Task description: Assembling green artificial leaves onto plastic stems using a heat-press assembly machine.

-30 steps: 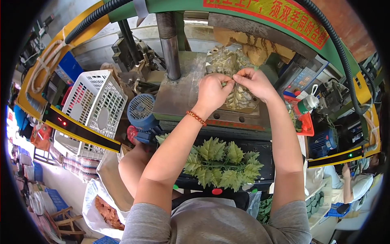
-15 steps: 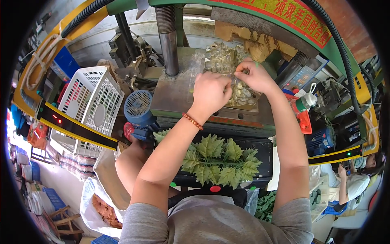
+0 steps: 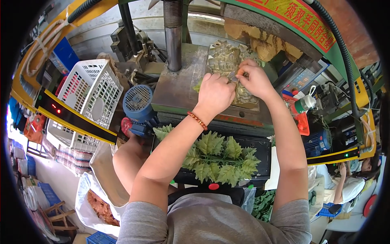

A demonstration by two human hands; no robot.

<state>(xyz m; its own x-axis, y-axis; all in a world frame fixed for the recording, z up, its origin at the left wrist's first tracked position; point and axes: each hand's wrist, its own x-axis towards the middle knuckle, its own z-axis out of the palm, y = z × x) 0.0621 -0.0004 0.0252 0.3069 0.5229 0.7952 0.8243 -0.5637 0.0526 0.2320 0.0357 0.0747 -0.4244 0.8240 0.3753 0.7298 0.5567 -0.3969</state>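
Observation:
Both hands are over a brassy metal mould (image 3: pixel 222 61) with a leaf-like relief, which sits on the press bed. My left hand (image 3: pixel 217 92) is curled at the mould's near left side, knuckles up; its fingertips are hidden, and so is anything in them. A bit of green (image 3: pixel 198 86) shows just left of it. My right hand (image 3: pixel 256 80) is closed in a pinch over the mould's right part, close to the left fingers. What it pinches is too small to make out. A spray of green artificial leaves (image 3: pixel 213 156) lies on the black ledge below my forearms.
A steel column (image 3: pixel 174 49) rises behind my left hand. White plastic crates (image 3: pixel 87 97) and a blue motor (image 3: pixel 138 101) stand at left. Black-and-yellow sensor bars (image 3: pixel 77 122) flank me. A green-and-white bottle (image 3: pixel 304 103) stands at right. Another person (image 3: pixel 351 189) sits far right.
The view has shifted slightly. Both hands remain close together over the mould, the right still pinched. The green bit beside my left hand shows more plainly now.

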